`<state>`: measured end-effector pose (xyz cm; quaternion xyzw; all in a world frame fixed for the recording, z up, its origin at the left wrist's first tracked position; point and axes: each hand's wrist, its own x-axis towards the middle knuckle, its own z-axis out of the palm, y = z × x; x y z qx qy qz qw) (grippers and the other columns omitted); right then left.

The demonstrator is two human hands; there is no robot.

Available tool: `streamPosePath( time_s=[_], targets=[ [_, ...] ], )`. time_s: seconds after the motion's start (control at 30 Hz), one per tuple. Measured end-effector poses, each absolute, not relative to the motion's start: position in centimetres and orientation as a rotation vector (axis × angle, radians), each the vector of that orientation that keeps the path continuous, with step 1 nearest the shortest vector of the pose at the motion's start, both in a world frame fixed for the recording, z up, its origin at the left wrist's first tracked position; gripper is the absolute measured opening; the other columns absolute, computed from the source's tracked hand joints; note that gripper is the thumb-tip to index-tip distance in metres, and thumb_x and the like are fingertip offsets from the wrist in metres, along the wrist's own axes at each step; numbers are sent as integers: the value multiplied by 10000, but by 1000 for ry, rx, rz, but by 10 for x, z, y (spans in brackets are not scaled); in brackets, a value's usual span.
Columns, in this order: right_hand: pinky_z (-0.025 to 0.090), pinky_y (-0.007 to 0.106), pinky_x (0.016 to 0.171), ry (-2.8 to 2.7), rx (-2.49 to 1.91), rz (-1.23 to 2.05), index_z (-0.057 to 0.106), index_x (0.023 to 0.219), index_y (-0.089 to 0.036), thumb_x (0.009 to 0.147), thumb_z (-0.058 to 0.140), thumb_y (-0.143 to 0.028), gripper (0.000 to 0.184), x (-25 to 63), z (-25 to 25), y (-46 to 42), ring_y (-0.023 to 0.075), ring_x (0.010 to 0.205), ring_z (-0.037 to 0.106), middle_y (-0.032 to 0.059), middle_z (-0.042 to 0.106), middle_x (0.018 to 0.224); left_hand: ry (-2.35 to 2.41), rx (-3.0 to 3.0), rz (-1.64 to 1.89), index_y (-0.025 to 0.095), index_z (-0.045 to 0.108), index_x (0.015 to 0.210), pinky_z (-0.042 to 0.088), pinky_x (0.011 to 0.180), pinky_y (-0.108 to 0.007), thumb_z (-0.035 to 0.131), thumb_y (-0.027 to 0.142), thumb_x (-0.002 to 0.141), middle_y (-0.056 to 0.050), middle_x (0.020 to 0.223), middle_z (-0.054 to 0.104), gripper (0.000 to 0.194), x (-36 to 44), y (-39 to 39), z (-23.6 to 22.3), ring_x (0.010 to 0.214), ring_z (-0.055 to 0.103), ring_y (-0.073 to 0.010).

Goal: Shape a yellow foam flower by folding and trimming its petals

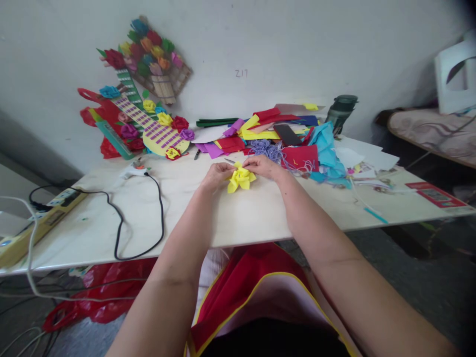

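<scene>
A yellow paper flower (241, 180) with pointed petals is held just above the front part of the white table (256, 218). My left hand (218, 175) pinches its left edge between thumb and fingers. On the other side, my right hand (263, 166) has its fingers closed on a petal at the upper right. The fingertips partly cover the flower's rim. Just behind the hands lies a thin dark pointed tool (229, 161), its kind too small to tell. A tangle of purple yarn (265, 150) lies beyond my right hand.
Coloured felt or paper sheets (267, 121), a dark phone (287, 134) and a dark bottle (341, 113) line the back. A decorated yellow guitar shape (159, 136) leans on the wall. To the left lie a glue gun (134, 170), its black cord, and a power strip (55, 210).
</scene>
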<state>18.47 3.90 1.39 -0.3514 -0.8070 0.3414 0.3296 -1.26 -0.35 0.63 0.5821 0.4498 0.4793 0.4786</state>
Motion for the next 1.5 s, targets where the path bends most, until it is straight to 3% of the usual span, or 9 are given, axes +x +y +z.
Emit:
streamPosePath(
  time_s=[0.13,0.4,0.63,0.93,1.27,1.5],
  targets=[
    [497,285,782,-2206,-978,779,775,899,-162,779,605,-250,226,185,18,37,167,829,658,66,760,908,1116,1419,1151,125,686,730,488,674,-280,819,387,536,-38,687,686,352,-14,-3,5,649,615,-148],
    [524,287,799,-2230,-1110,671,785,951,-199,790,597,-195,248,184,22,34,187,892,698,54,771,977,1115,1359,1146,127,700,763,498,685,-283,817,339,567,-47,716,699,311,-13,-5,7,680,630,-159],
    [527,293,811,-2277,-1158,508,782,972,-250,766,568,-126,322,183,25,30,195,911,701,9,773,972,1069,1239,1110,129,708,763,474,621,-257,829,326,544,-44,718,692,319,-16,-2,2,627,617,-136],
    [515,286,810,-2272,-1122,468,787,954,-238,762,550,-105,333,180,28,26,186,882,700,22,774,965,970,1084,1170,122,677,702,440,538,-225,797,238,522,-32,650,669,245,-14,-1,0,566,587,-117],
    [485,269,785,-2279,-1083,367,793,931,-235,749,545,-97,337,178,29,25,168,850,680,17,772,935,947,1097,1154,104,687,711,504,651,-285,781,290,575,-65,665,684,249,-14,-2,-1,618,634,-156],
    [465,258,759,-2283,-1116,316,795,926,-237,754,528,-107,343,176,30,23,172,875,672,19,767,962,926,1027,1143,81,673,653,522,609,-299,748,239,627,-80,614,665,177,-13,-3,2,571,629,-170]
  ],
)
